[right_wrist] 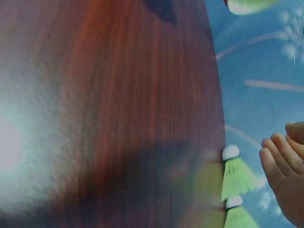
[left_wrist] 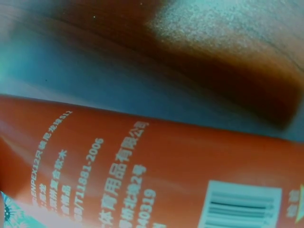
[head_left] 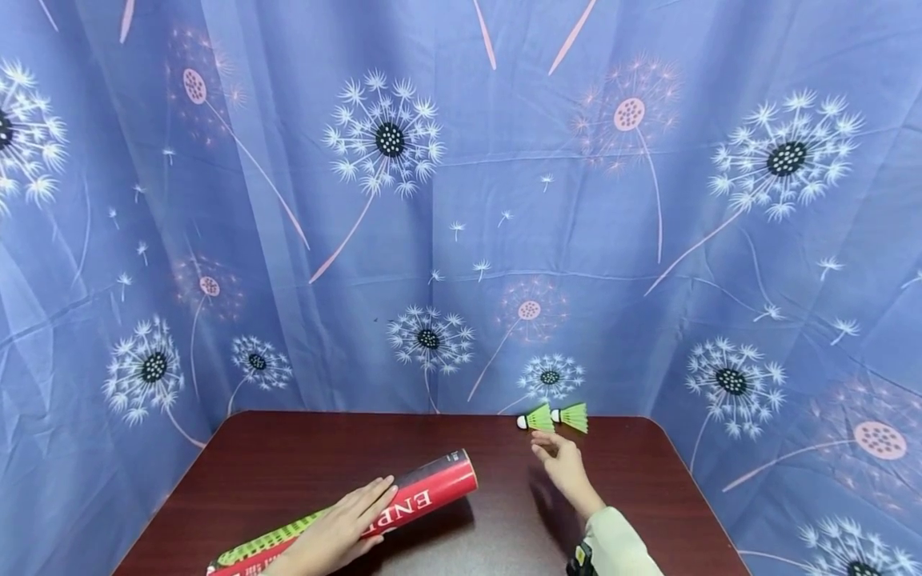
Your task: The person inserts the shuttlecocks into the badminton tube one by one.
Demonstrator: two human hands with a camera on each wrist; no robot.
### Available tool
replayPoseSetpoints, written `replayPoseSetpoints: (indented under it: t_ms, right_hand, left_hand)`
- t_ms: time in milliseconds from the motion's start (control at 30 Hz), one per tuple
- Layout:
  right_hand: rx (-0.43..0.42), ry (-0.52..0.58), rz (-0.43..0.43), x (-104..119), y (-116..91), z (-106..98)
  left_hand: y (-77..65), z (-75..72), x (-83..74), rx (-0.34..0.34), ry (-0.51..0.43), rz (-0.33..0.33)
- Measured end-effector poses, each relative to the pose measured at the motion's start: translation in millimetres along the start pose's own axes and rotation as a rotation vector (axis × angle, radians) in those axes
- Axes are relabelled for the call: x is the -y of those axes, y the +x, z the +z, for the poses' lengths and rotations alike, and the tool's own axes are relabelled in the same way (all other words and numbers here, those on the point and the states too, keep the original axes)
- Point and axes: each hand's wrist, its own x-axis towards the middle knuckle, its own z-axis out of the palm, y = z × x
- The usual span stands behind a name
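A red, black and green shuttlecock tube (head_left: 432, 486) slants across the front left of the table. My left hand (head_left: 346, 524) holds it around the middle, fingers laid over the top and thumb on the near side. Red printed wall of the tube (left_wrist: 156, 166), with a barcode, fills the lower left wrist view. At the back edge lie two yellow-green shuttlecocks, a left one (head_left: 537, 419) and a right one (head_left: 574, 417), white corks pointing left. Just in front of them hovers my right hand (head_left: 565, 472), fingers loosely bent and holding nothing.
The dark red-brown wooden table (head_left: 324, 448) reflects light near its middle. Behind and beside it hangs a blue curtain (head_left: 461, 216) with dandelion prints. A shadow lies beneath the tube's right end.
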Motion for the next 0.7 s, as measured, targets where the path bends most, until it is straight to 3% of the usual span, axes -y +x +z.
replayPoseSetpoints:
  t_ms: [233, 367, 700]
  right_hand:
    - [-0.029, -0.015, 0.133, -21.5, 14.0, -8.6]
    - [-0.019, -0.036, 0.167, -28.7, 17.1, -8.9]
    - [0.145, 0.007, 0.327, -34.7, 27.3, -8.1]
  left_hand:
    - [-1.3, 2.0, 1.6, -0.033, 0.013, 0.045]
    - [-4.2, 5.7, 2.8, -0.050, 0.015, 0.072]
    - [-3.0, 8.2, 2.8, -0.034, 0.015, 0.060]
